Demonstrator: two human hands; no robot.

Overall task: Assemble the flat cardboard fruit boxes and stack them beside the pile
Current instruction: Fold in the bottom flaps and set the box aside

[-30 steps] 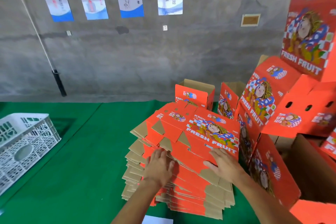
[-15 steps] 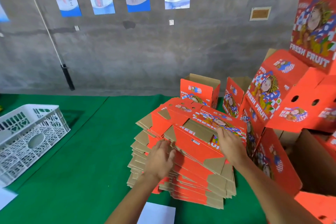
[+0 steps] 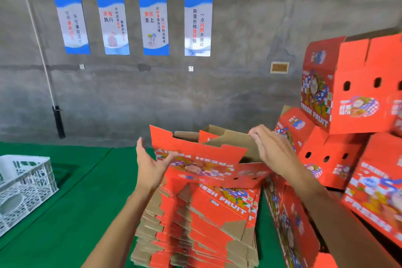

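Note:
One flat red "FRESH FRUIT" box is lifted above the pile of flat boxes, partly spread so its brown inside shows. My left hand holds its left edge, thumb on the printed face and fingers spread behind. My right hand grips the brown flap at its upper right. Assembled red boxes are stacked at the right, right beside the pile.
A white plastic crate stands at the left on the green floor covering. A grey concrete wall with several blue posters is behind. A black-tipped pole leans on the wall. More red boxes crowd the lower right.
Both hands have lifted the top flat box off the pile and raised it, and it has started to spread apart. The camera has tilted upward.

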